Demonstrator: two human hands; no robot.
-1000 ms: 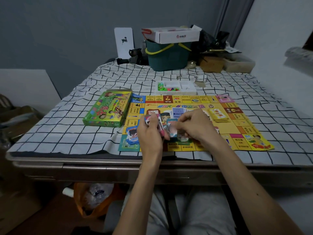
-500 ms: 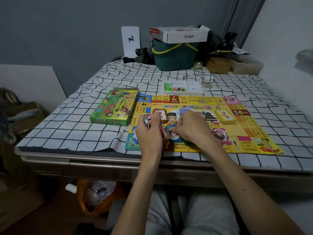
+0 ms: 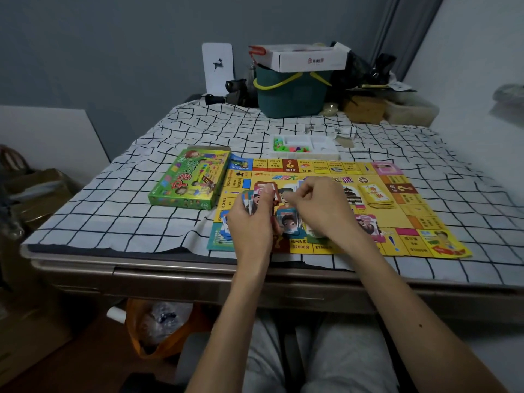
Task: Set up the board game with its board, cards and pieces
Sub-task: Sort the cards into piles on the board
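A yellow game board [image 3: 419, 219] lies flat on the checked tablecloth. My left hand [image 3: 251, 226] grips a fanned stack of picture cards [image 3: 256, 198] above the board's near left part. My right hand [image 3: 320, 207] hovers beside it with curled fingers pinching at the top card of that stack. Small piles of cards lie on the board: a blue one [image 3: 287, 222] between my hands, a pink one [image 3: 368, 226] to the right, a yellow deck [image 3: 377, 195] further right. The green game box [image 3: 190, 180] lies left of the board. A white tray [image 3: 320, 147] with coloured pieces stands behind the board.
A teal basket [image 3: 289, 95] with a white carton [image 3: 309, 59] on top stands at the table's back. Boxes and dark clutter [image 3: 368, 106] fill the back right. An orange bag [image 3: 158, 327] sits under the table. My legs are below the front edge.
My right hand rose from the cards lying on the board to the stack in my left hand. The view tilted slightly, so the table sits lower in the frame.
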